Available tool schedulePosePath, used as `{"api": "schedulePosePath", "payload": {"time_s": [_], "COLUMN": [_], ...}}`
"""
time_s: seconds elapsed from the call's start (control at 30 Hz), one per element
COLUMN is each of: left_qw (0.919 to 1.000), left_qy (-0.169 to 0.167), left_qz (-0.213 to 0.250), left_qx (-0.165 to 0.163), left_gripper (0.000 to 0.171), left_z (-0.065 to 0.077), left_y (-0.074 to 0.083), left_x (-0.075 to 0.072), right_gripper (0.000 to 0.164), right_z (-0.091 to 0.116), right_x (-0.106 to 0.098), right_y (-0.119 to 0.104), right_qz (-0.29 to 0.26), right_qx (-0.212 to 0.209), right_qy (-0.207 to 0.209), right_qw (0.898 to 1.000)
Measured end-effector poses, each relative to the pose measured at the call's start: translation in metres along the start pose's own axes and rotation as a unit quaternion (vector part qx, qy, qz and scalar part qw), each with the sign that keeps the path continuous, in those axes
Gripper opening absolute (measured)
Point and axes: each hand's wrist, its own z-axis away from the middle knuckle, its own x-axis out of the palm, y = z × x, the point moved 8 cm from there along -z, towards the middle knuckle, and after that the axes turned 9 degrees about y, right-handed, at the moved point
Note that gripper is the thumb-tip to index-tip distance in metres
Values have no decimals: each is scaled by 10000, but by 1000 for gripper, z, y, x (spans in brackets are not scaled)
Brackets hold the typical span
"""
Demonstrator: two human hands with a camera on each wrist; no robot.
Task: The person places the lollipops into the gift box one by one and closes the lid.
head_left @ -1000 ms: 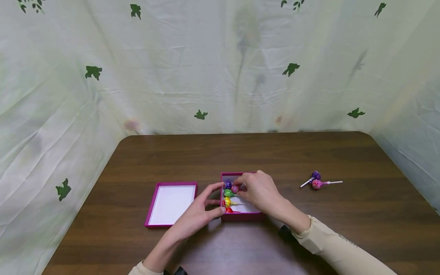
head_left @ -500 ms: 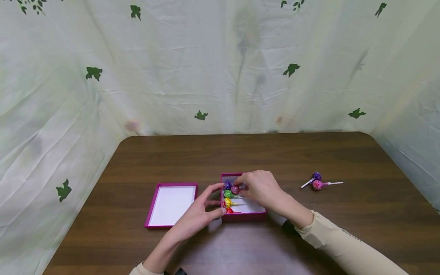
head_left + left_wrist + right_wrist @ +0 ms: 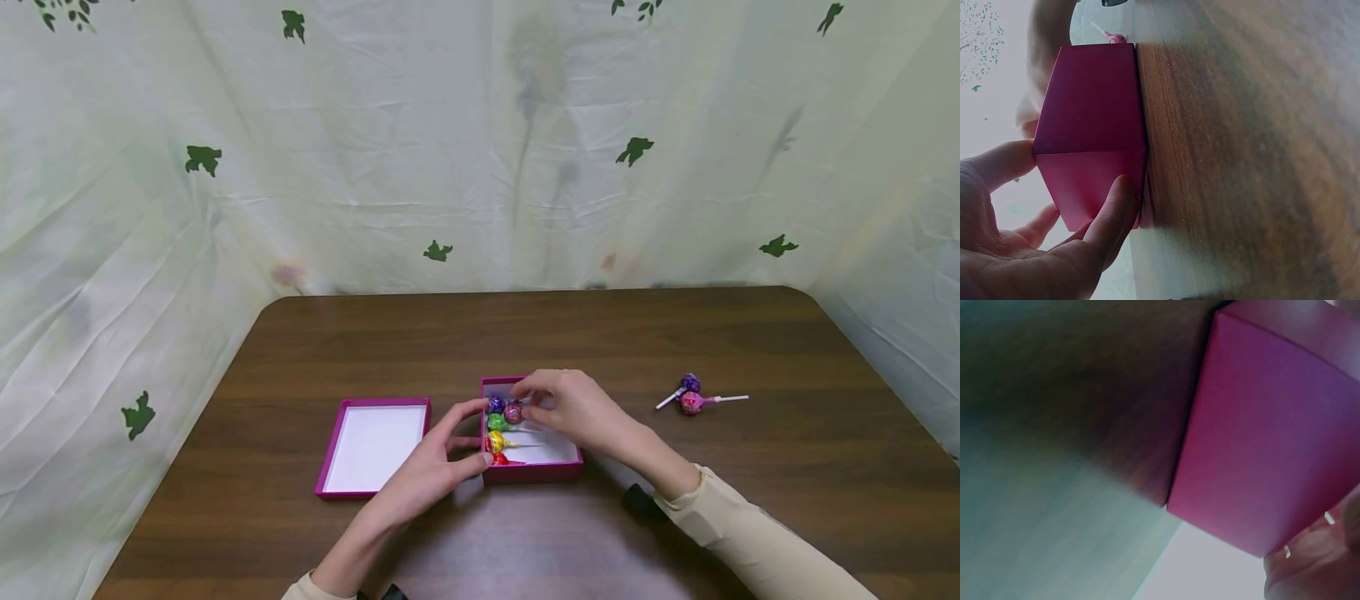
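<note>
My left hand (image 3: 423,475) grips the left end of a magenta box (image 3: 534,475), its thumb at the near corner and index finger by the far one. In the left wrist view, fingers lie against the box's outer wall (image 3: 1094,100). Inside, lollipop heads line the left side: purple (image 3: 497,404), green (image 3: 497,422), yellow (image 3: 496,442) and red (image 3: 500,459). A pink lollipop (image 3: 513,413) lies beside the purple one. Over the box's right half, my right hand (image 3: 577,408) has its thumb and index finger spread apart just right of the pink head.
Left of the box lies its magenta-rimmed lid (image 3: 375,450), white inside facing up. Two more lollipops rest on the brown table (image 3: 600,333) at the right: one purple (image 3: 691,383), one pink (image 3: 692,403). A pale leaf-patterned curtain (image 3: 480,167) surrounds the table.
My right hand's fingers have loosened and spread from the pink lollipop, which stays in the box. The right forearm has shifted slightly right. My left hand has kept its place on the box.
</note>
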Motion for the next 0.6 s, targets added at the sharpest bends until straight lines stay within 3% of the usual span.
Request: {"api": "schedulePosePath", "payload": {"time_s": [0.13,0.3,0.6], "left_qw": [10000,10000,9999], "left_qy": [-22,-29,-60], "left_qz": [5,7,85], "left_qx": [-55,-95,-108], "left_gripper": [62,63,62], "left_z": [0,0,-1], "left_y": [0,0,1], "left_x": [0,1,1], "right_gripper": [28,29,32], "right_z": [2,6,29], "right_x": [-8,-23,-61], "right_y": [1,-4,1], "right_qz": [-520,-673,-408], "right_qx": [-231,-573,-615], "right_qy": [90,357,759], "right_qw": [9983,9954,9944]}}
